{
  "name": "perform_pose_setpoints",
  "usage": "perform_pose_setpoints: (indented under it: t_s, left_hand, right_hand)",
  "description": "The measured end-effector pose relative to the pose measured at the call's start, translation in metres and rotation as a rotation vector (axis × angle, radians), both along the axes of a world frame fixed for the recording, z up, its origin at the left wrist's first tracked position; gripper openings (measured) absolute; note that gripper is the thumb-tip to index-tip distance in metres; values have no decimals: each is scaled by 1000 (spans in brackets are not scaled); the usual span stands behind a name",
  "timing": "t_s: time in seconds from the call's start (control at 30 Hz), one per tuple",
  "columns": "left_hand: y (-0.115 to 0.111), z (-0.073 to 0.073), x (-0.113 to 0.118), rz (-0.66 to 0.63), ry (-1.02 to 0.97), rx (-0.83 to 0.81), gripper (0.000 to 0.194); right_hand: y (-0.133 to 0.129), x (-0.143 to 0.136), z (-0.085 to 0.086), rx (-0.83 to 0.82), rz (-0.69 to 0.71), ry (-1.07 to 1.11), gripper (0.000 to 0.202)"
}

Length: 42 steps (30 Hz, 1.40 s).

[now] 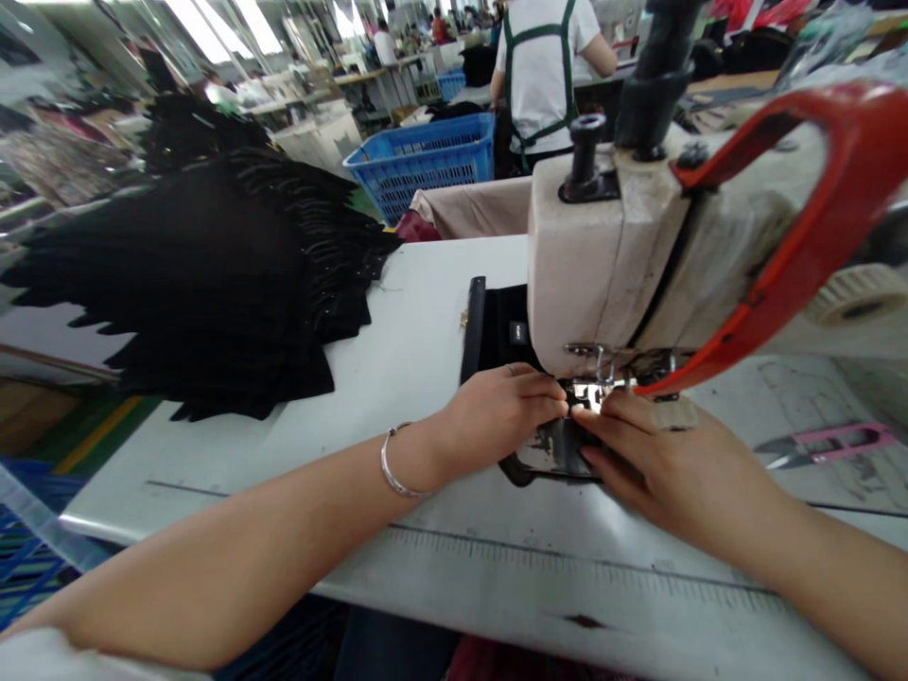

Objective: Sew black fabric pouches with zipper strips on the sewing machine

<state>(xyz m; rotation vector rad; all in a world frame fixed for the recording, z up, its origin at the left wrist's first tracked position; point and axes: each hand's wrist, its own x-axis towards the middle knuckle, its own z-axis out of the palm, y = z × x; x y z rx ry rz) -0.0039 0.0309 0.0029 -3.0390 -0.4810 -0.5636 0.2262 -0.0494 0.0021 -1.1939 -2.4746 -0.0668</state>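
Note:
A black fabric piece with a small dark label lies left of the sewing machine head, its near end running under my fingers at the presser foot. My left hand, a silver bangle on its wrist, is closed with fingertips pinching the fabric's edge just left of the needle area. From the right, my right hand reaches in, fingers pressed together, its fingertips almost meeting the left ones at the fabric. The exact stitching spot is hidden by the fingers.
Stacked black fabric pieces cover the table's left end. Pink-handled thread snips lie right of my right hand. A red curved guard arches over the machine. Behind stand a blue basket and a person in a white shirt.

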Motion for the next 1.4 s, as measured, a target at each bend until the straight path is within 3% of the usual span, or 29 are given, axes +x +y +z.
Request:
perform_pose_setpoints:
  t_s: [0.43,0.67,0.8,1.0,1.2,1.33,1.4]
  left_hand:
    - [13,-2,6,97,-63,-61,25]
    - [0,24,0,210,94,-163,26]
    - [-22,29,-5,176,207,-178,32]
    - [-42,4,-12,36,77,-122,37]
    - [-24,0,-17,-16,56,-157,36]
    - [-6,7,-16,-8,70,-202,36]
    - [-8,14,-14,-6,107,-210,36]
  right_hand:
    - [4,2,-2,-11,-11,45,29]
    - [3,6,-3,38,26,88,20]
    - [-2,7,-2,28,87,98,28]
    - [-9,7,0,69,157,119,45]
    - [-8,3,-1,127,161,129,43]
    - [-5,-1,-4,114,137,102,49]
    - [-5,-2,-4,102,133,93,51]
